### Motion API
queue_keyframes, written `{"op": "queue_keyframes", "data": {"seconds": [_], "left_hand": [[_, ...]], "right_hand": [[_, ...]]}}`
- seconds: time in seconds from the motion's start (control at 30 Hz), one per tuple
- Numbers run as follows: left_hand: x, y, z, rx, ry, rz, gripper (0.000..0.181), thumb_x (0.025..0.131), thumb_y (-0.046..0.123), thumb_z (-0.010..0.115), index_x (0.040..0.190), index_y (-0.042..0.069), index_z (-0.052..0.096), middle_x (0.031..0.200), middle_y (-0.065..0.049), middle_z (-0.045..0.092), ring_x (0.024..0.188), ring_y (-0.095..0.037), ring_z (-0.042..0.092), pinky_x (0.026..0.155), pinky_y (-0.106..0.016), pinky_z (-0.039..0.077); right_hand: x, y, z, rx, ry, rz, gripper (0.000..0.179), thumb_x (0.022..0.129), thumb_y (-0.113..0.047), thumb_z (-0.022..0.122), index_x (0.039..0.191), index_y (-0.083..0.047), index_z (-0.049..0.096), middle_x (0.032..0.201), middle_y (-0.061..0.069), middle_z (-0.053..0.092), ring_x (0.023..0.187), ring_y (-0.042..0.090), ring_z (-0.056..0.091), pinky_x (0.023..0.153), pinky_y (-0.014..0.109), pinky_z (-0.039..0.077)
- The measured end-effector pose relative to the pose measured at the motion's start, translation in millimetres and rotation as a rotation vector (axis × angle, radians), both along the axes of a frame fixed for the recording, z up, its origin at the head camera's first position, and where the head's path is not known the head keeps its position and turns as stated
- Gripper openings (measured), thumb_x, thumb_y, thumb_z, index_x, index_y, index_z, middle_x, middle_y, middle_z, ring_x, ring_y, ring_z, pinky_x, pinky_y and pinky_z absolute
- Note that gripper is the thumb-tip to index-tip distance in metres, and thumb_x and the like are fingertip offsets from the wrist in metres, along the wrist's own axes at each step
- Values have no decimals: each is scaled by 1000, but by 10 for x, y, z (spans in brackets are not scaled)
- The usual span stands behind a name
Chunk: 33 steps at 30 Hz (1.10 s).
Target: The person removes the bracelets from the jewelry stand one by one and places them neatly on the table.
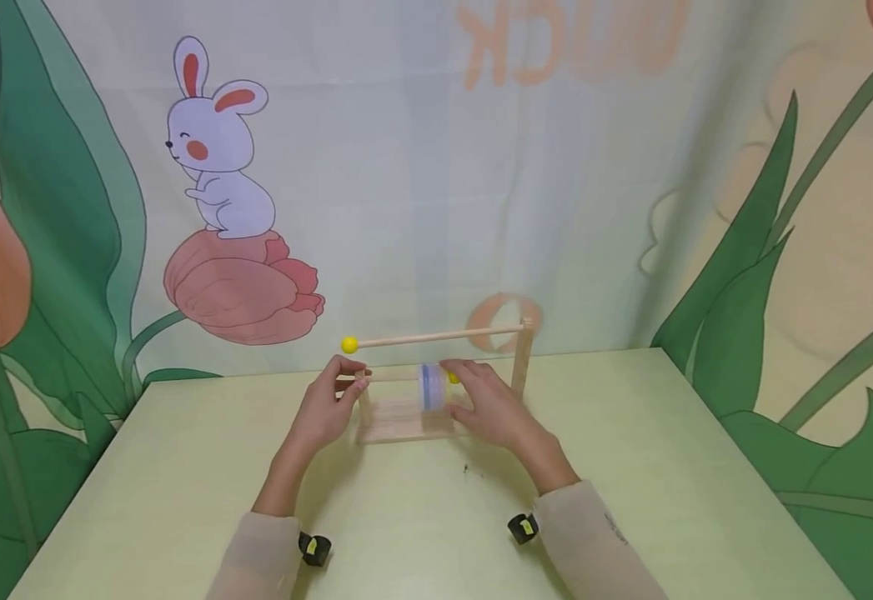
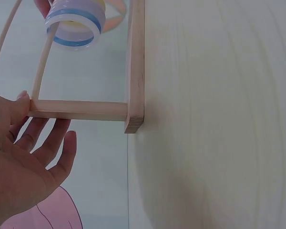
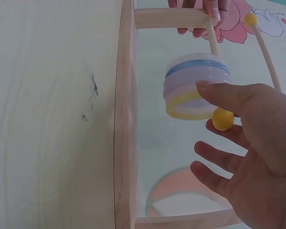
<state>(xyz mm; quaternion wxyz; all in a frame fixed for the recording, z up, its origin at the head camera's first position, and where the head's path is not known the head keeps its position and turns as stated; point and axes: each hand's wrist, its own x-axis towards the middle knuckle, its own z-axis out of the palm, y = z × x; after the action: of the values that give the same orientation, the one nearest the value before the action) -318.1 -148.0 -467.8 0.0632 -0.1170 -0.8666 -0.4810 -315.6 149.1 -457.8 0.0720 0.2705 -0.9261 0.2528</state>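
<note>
A wooden stand [image 2: 135, 62] has a short post, a tall post [image 1: 523, 362] and two rods, one above the other. My left hand [image 1: 328, 406] pinches the top of the short post [image 2: 81, 109] between thumb and fingers. A stack of clear, white, blue and yellow plastic rings [image 3: 193, 78] hangs around the lower rod [image 2: 44, 62]. My right hand [image 1: 484, 400] is at the stack's right side, its thumb touching the rings and its other fingers spread and loosely bent. Beside that thumb is the lower rod's yellow end ball [image 3: 223, 119].
The upper rod [image 1: 436, 337] runs from the tall post to a yellow ball [image 1: 349, 344] on the left. Pale table [image 1: 203, 483] lies under the stand, with small dark marks [image 3: 94, 87] near its base. A printed curtain [image 1: 376, 208] hangs behind.
</note>
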Motion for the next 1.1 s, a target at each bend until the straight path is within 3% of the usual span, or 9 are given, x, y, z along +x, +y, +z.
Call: {"op": "queue_keyframes", "data": {"seconds": [0.37,0.63,1.1], "left_hand": [[-7,2,-4,-10,20,-14,24,110,17,61,132,7,56,133,-12,69,123,-41,67,107,-56,52],[-32,1,-38,12,43,-11,23,110,17,59,132,8,56,132,-12,69,121,-40,68,105,-54,54],[-19,-32,-11,41,10,-29,24,111,16,59,133,8,55,134,-12,67,125,-40,66,106,-54,53]], "right_hand": [[24,12,-59,-25,-26,-17,69,97,-21,81,158,-13,48,154,9,55,142,35,49,114,52,45],[-11,5,-15,-27,9,-2,68,96,-20,81,156,-11,49,153,10,56,141,35,51,115,52,45],[-1,-27,-3,-16,2,-7,69,95,-17,82,156,-11,50,151,9,58,138,35,53,114,52,45]]}}
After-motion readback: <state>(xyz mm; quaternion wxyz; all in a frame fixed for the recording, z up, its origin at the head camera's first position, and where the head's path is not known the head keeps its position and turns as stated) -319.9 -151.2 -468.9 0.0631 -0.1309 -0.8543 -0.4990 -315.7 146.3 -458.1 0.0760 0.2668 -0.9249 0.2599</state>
